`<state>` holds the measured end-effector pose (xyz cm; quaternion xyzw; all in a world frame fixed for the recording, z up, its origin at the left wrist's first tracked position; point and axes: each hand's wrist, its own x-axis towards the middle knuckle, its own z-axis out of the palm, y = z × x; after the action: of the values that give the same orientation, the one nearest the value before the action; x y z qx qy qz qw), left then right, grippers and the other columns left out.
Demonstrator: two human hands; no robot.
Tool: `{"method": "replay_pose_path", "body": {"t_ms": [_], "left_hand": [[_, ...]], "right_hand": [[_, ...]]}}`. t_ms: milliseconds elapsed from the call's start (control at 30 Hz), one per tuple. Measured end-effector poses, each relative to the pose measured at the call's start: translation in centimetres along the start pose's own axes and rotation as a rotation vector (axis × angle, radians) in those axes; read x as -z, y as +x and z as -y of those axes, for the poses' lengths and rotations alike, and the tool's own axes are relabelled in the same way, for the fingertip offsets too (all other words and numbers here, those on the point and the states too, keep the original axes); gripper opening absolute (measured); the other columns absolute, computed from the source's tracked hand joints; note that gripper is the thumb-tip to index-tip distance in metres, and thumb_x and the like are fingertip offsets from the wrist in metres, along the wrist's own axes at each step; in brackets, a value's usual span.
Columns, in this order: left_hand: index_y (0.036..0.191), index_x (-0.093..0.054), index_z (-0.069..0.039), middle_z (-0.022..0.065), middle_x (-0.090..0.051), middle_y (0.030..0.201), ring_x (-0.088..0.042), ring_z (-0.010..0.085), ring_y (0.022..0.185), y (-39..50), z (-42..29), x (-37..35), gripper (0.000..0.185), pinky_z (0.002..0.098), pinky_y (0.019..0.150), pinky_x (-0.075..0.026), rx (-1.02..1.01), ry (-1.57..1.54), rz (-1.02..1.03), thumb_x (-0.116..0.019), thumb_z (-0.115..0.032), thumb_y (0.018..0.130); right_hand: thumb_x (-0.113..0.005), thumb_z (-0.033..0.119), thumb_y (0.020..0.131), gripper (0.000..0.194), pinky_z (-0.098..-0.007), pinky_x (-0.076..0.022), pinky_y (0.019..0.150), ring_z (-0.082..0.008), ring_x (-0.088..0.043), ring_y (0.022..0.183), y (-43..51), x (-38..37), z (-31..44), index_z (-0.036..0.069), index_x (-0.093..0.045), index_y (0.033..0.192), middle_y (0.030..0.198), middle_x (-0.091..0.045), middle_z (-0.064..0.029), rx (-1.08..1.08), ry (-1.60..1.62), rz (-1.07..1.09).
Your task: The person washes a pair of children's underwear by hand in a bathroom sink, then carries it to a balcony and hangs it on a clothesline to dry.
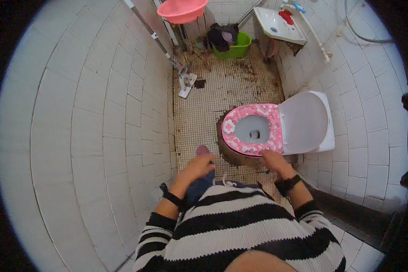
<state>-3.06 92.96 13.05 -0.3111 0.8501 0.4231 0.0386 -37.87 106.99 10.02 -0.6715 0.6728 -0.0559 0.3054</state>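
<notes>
A toilet [306, 125] stands against the right wall with its lid raised. On its bowl lies a pink floral padded seat cover [275, 127]. My right hand [275, 161] is at the near edge of this cover; whether it touches or grips the edge cannot be told. My left hand [200, 166] hangs above the floor, left of the toilet, its fingers apart and nothing in them. Both wrists bear black bands.
A flat mop [187, 85] leans along the left wall. At the far end are a pink basin [183, 12], a green tub [233, 51] with dark cloth, and a washbasin [282, 27] holding a red item. Stained mosaic tiles [197, 119] cover the floor.
</notes>
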Motion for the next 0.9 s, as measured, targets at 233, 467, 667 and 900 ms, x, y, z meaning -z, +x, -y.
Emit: {"method": "replay_pose_path", "body": {"t_ms": [233,467,667,900], "left_hand": [[0.133,-0.052,-0.003,0.0207,-0.060,0.125,-0.059,0.0342,0.114,3.7,6.4,15.6,0.049,0.0401,0.097,-0.047,0.228,-0.129,-0.072,-0.063,-0.024,0.091],[0.133,-0.052,-0.002,0.0221,-0.060,0.125,-0.059,0.0353,0.115,11.9,8.7,24.2,0.049,0.0399,0.098,-0.046,0.122,-0.125,0.038,-0.064,-0.024,0.091],[0.138,-0.049,-0.007,0.0162,-0.060,0.128,-0.061,0.0279,0.108,22.9,11.0,30.6,0.051,0.0384,0.092,-0.048,0.103,-0.066,0.133,-0.063,-0.027,0.094],[0.136,-0.048,-0.003,0.0196,-0.060,0.125,-0.059,0.0309,0.115,41.4,7.8,37.9,0.052,0.0385,0.096,-0.046,0.044,-0.021,0.184,-0.064,-0.024,0.091]], "right_hand": [[-0.062,0.016,0.087,0.028,-0.0497,-0.0512,0.081,-0.0392,-0.064,0.096,13.1,5.6,4.0,0.005,-0.062,0.112,0.104,-0.066,-0.0207,-0.057,0.044,-0.104],[-0.061,0.019,0.087,0.029,-0.0507,-0.0513,0.081,-0.0389,-0.064,0.095,19.1,7.4,-0.3,0.007,-0.062,0.113,0.106,-0.067,-0.0184,-0.165,-0.054,-0.009],[-0.061,0.015,0.085,0.027,-0.0486,-0.0505,0.082,-0.0395,-0.063,0.096,25.7,13.6,-4.1,0.005,-0.061,0.110,0.104,-0.066,-0.0198,-0.268,0.022,-0.019],[-0.059,0.016,0.085,0.018,-0.0519,-0.0497,0.076,-0.0390,-0.063,0.090,37.0,23.5,-11.4,0.004,-0.058,0.098,0.093,-0.065,-0.0190,-0.260,-0.031,-0.190]]}}
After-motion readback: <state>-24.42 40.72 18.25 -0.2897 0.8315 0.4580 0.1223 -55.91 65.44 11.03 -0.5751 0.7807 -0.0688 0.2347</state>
